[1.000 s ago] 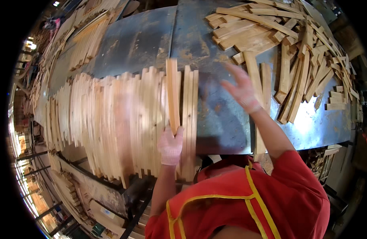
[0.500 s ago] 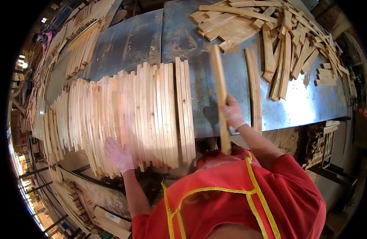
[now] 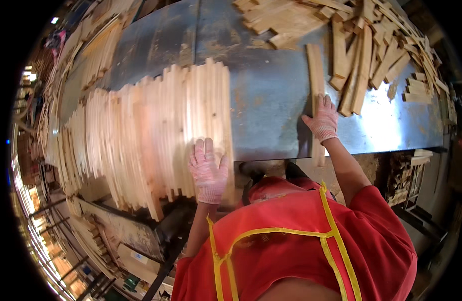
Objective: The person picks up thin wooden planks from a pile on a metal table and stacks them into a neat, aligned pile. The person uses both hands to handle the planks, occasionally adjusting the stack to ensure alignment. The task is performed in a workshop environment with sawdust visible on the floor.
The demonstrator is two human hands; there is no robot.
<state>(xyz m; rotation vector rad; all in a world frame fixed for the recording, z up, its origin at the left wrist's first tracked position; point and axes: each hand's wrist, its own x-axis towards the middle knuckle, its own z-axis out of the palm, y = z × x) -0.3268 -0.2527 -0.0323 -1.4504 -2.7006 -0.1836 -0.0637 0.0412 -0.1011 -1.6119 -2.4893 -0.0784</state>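
Note:
Pale wooden slats [image 3: 145,135] stand packed side by side in a long row over the left half of the metal table [image 3: 271,125]. My left hand [image 3: 209,170], in a pinkish knit glove, lies flat on the row's right end near the front edge, fingers stretched. To the right, one separate wooden slat [image 3: 315,70] lies front to back, its near end jutting past the table edge. My gloved right hand [image 3: 324,119] rests over this slat, thumb spread to the left and fingers extended. Part of the slat is hidden beneath that hand.
A jumbled heap of wooden pieces [image 3: 363,65] covers the far right of the table. Short blocks [image 3: 418,89] lie beside it. More slats [image 3: 98,62] are stacked at the far left. Below the table's right side stands a rack with wood [image 3: 406,178].
The slat my right hand held up has left it, and that hand now rests on the separate slat. My left hand has moved right along the row. The gap near the row's right end has closed.

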